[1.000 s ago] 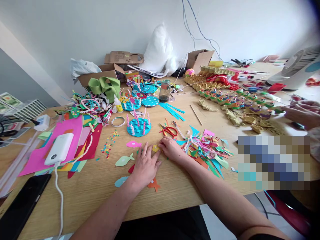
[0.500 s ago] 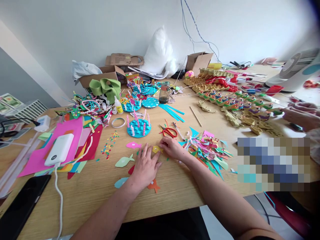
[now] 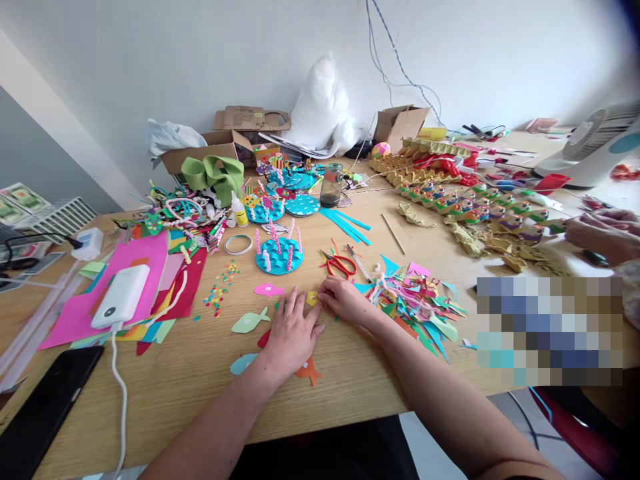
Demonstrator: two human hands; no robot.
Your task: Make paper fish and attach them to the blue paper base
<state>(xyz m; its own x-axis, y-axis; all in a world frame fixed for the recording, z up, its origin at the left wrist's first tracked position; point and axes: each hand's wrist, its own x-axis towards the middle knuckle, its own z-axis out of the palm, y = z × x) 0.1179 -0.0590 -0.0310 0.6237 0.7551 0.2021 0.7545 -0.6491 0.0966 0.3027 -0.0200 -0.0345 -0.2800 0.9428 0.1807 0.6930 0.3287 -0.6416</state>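
Observation:
My left hand (image 3: pixel 291 328) lies flat on the table with its fingers spread, fingertips beside a small yellow paper fish (image 3: pixel 312 297). At that fish's right end, the bent fingers of my right hand (image 3: pixel 345 301) are pinched together; they hide part of it. Around my left hand lie a pink paper fish (image 3: pixel 269 289), a light green one (image 3: pixel 249 322), a light blue one (image 3: pixel 243 364) and an orange one (image 3: pixel 309 370). A red paper piece (image 3: pixel 263 339) is mostly covered by my left hand. White patches show on several fish.
Red-handled pliers (image 3: pixel 341 267) and a heap of paper scraps (image 3: pixel 420 300) lie right of my hands. Beyond stand a blue disc with pink twisted posts (image 3: pixel 280 257), a tape roll (image 3: pixel 239 245), a glue bottle (image 3: pixel 239 210) and a glass jar (image 3: pixel 331 185). Another person's hand (image 3: pixel 605 233) is at right.
The whole view has shifted slightly. My right fingers have moved a little at the yellow fish's right end; my left hand stays in place.

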